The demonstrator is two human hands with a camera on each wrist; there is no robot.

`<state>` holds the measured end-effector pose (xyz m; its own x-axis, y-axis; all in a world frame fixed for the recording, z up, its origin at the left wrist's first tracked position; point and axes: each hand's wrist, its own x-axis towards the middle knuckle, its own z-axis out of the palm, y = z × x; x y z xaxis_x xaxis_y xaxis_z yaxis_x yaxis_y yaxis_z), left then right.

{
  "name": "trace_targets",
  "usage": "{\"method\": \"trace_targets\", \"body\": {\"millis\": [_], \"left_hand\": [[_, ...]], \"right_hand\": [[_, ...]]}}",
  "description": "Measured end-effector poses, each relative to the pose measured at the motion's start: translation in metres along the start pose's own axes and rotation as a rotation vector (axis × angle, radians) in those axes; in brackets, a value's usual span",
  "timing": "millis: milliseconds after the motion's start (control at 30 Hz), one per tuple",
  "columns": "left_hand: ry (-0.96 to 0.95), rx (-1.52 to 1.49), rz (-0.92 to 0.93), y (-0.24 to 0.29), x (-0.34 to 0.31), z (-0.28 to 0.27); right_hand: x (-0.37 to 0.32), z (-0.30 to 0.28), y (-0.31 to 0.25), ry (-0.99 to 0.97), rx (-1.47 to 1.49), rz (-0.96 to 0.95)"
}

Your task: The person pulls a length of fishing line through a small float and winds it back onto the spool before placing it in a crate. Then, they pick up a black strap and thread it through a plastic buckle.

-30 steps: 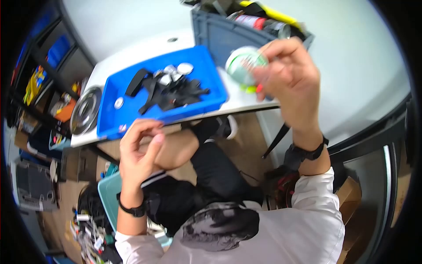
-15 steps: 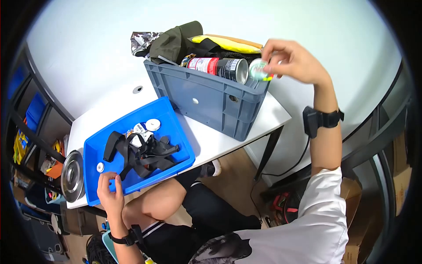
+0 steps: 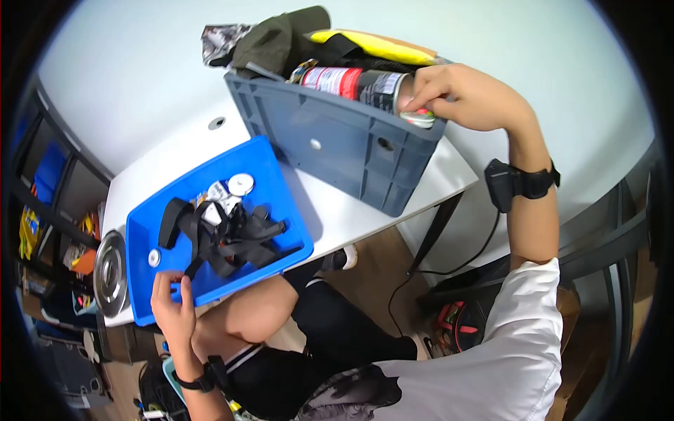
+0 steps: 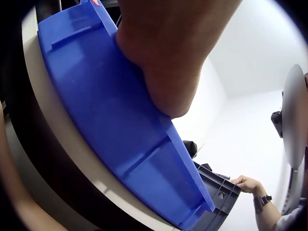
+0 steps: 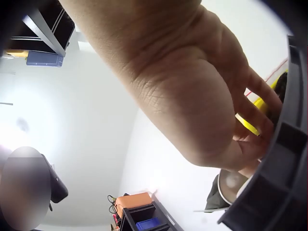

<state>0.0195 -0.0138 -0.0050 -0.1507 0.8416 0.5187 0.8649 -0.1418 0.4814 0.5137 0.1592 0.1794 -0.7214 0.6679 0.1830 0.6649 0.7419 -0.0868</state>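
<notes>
My right hand (image 3: 470,98) reaches into the near right corner of the grey crate (image 3: 330,147). Its fingers and thumb pinch a round white-and-green item (image 3: 419,119) with bright coloured bits on it, just inside the rim. Beside it lies a red-and-black can (image 3: 354,85), its open end towards the fingers. In the right wrist view the crate wall hides the fingertips. My left hand (image 3: 174,309) rests at the near rim of the blue tray (image 3: 295,214), fingers loosely bent. Inside the tray are tangled black straps (image 3: 232,245) and a round white piece (image 3: 241,184).
An olive cap (image 3: 270,45) and a yellow pack (image 3: 375,45) stick out of the crate top. Left of the tray, a round metal lid (image 3: 110,274) stands at the edge of the white table (image 3: 151,165). Shelves hold more items at far left.
The right hand has carried the round item from in front of the crate to over its right corner, then down inside the rim. The left hand has come to the tray's near rim.
</notes>
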Motion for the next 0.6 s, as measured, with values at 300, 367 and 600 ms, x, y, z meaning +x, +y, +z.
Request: {"method": "trace_targets", "body": {"millis": [300,367,600], "left_hand": [[0.083,-0.078,-0.129,-0.028,0.008,-0.025],[0.057,0.156,-0.126,-0.042,0.017,-0.04],[-0.208,0.334,-0.145,-0.103,0.043,-0.04]], "right_hand": [[-0.015,0.02,-0.05,0.305,-0.119,0.023],[-0.007,0.029,-0.081,0.39,-0.183,-0.008],[0.059,0.148,-0.204,0.332,0.359,-0.273]]}}
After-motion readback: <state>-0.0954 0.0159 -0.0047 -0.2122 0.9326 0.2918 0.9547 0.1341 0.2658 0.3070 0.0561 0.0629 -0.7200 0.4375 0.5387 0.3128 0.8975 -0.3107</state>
